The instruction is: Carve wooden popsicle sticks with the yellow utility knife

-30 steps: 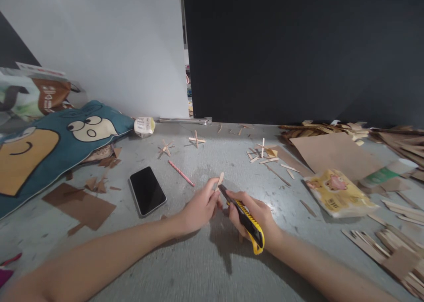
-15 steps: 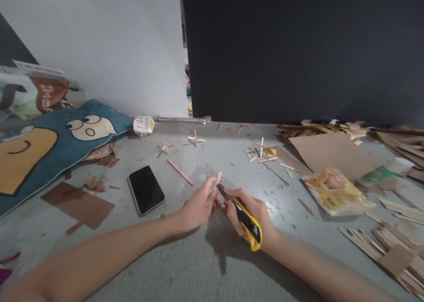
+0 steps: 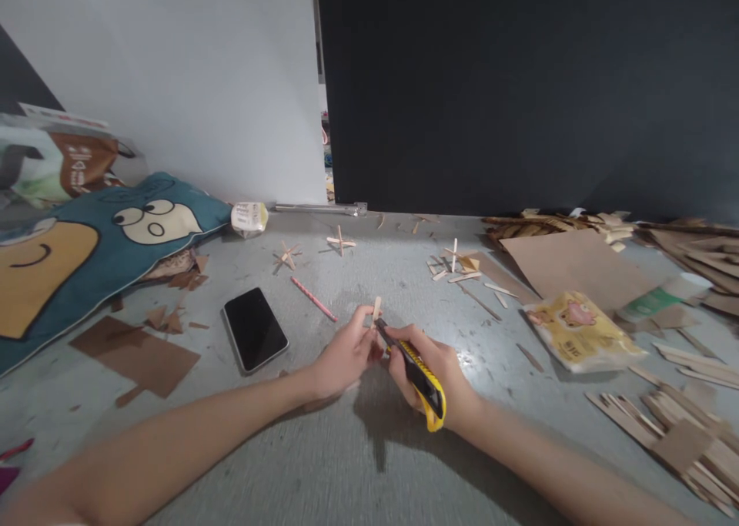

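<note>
In the middle of the head view, my left hand (image 3: 348, 354) pinches a short wooden craft stick (image 3: 377, 308), its pale end pointing up and away from me. My right hand (image 3: 433, 368) is closed around a yellow and black utility knife (image 3: 424, 380). The knife's front end meets the stick close to my left fingertips; the blade itself is too small to make out. A pink patterned pencil (image 3: 313, 299) lies beyond my left hand, and a black phone (image 3: 255, 330) lies to its left.
Small crossed-stick pieces (image 3: 340, 241) stand toward the back. To the right are a yellow tissue pack (image 3: 583, 332), a glue stick (image 3: 663, 296) and a bundle of craft sticks (image 3: 673, 441). Cardboard scraps (image 3: 135, 354) and a blue cushion (image 3: 109, 256) occupy the left.
Both hands, with the stick and the utility knife, have shifted slightly left. The stick stands a little more upright; both grips stay the same.
</note>
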A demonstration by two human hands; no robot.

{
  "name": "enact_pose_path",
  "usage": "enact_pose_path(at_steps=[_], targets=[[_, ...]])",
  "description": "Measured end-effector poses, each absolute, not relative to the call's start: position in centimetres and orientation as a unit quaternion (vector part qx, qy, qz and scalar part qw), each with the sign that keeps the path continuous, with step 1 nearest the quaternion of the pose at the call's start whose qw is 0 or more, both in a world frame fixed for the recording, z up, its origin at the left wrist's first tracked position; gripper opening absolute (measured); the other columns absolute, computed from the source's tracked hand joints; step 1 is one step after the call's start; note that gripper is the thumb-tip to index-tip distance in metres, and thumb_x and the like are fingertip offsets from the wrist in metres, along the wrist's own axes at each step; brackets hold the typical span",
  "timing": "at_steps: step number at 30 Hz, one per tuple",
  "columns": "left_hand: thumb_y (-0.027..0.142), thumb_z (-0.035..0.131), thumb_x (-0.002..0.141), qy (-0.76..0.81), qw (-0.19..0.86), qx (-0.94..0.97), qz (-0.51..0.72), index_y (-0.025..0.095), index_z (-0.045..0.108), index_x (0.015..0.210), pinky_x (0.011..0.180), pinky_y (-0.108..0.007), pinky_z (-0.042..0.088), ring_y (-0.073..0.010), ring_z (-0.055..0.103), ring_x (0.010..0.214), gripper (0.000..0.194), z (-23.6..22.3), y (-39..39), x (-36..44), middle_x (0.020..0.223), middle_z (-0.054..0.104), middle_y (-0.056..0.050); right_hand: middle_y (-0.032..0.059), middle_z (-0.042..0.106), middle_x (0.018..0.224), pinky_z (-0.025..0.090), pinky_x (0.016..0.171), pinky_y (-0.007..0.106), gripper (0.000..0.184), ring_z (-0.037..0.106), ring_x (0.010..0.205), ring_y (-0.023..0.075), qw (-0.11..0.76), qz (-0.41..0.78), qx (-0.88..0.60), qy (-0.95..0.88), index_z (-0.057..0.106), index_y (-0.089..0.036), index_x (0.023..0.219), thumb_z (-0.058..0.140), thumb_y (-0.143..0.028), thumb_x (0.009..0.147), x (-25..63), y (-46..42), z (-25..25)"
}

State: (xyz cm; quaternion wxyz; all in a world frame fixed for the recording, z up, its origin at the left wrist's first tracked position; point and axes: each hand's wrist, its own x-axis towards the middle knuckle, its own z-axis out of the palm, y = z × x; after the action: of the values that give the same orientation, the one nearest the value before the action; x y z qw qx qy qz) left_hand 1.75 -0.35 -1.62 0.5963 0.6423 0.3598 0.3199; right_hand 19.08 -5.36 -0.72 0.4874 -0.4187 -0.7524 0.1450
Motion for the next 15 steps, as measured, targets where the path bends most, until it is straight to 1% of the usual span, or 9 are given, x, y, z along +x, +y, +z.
enact_pose_path(at_steps=[2, 5, 9, 15], targets=[[0.061, 0.05, 0.102, 0.357, 0.603, 0.638, 0.318, 0.023, 0.044, 0.121, 0.059, -0.025, 0.036, -0.0123, 0.045, 0.06, 0.043, -1.4, -0.4, 1.7, 0.07, 0.051, 0.006, -0.0017, 0.07, 0.069, 0.051, 0.05, 0.021, 0.011, 0.065, 0.05, 0.0123, 0.495, 0.16, -0.436, -0.734, 0.059, -0.022, 0.107, 0.051, -0.022, 0.1, 19.1, -5.4, -0.8], [0.062, 0.05, 0.101, 0.359, 0.612, 0.629, 0.318, 0.022, 0.045, 0.124, 0.056, -0.024, 0.035, -0.0122, 0.045, 0.059, 0.046, -0.7, -0.6, 1.8, 0.069, 0.051, 0.006, -0.0009, 0.071, 0.066, 0.052, 0.049, 0.021, 0.013, 0.067, 0.049, 0.0129, 0.508, 0.212, -0.463, -0.694, 0.063, -0.02, 0.106, 0.054, -0.028, 0.101, 19.4, -5.3, -1.1], [0.058, 0.046, 0.103, 0.362, 0.626, 0.617, 0.31, 0.02, 0.048, 0.13, 0.052, -0.024, 0.032, -0.0107, 0.042, 0.055, 0.046, 0.0, -0.8, 1.9, 0.069, 0.053, 0.006, 0.0024, 0.075, 0.071, 0.057, 0.054, 0.022, 0.02, 0.073, 0.057, 0.0159, 0.532, 0.292, -0.464, -0.644, 0.065, -0.02, 0.108, 0.056, -0.037, 0.102, 19.7, -5.1, -1.6], [0.054, 0.044, 0.105, 0.372, 0.621, 0.615, 0.314, 0.02, 0.048, 0.14, 0.05, -0.023, 0.033, -0.0091, 0.044, 0.051, 0.049, -0.1, -0.8, 1.9, 0.072, 0.056, 0.005, 0.0038, 0.075, 0.075, 0.058, 0.054, 0.024, 0.026, 0.072, 0.06, 0.017, 0.523, 0.296, -0.479, -0.64, 0.066, -0.021, 0.11, 0.056, -0.044, 0.102, 20.0, -5.2, -2.1]])
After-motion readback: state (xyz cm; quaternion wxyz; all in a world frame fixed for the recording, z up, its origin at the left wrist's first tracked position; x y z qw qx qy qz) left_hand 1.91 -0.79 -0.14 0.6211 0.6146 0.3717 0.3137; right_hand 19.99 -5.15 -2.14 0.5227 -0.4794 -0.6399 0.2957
